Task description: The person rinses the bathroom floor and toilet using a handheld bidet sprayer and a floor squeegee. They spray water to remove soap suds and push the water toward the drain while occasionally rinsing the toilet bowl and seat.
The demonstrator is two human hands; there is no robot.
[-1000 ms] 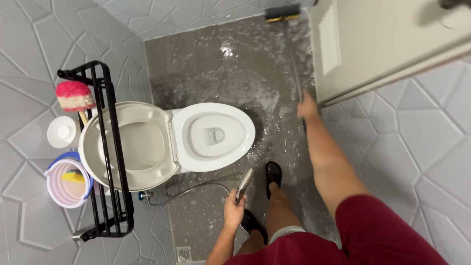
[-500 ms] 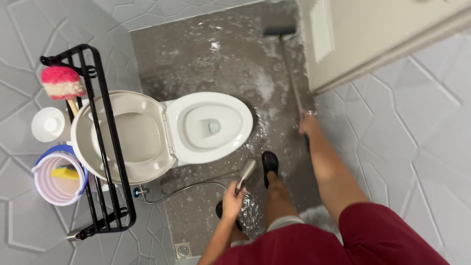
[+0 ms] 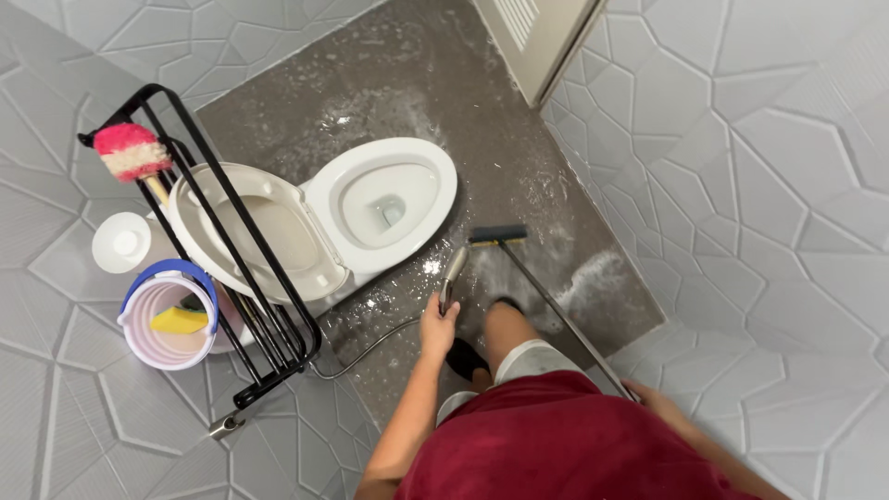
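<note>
the spray nozzle (image 3: 453,271) is gripped in the left hand (image 3: 437,326) and the long-handled brush (image 3: 497,237) in the right hand (image 3: 659,404), over a wet soapy floor (image 3: 519,176) where a slip could be caused.

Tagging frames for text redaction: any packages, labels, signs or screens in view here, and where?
No labels, signs or screens show.
Nearest to packaging: a round white tub, lid plain, left of the toilet behind the black rack.
Below it, a pale pink bucket with a blue rim, a yellow sponge inside; no print visible.
</note>
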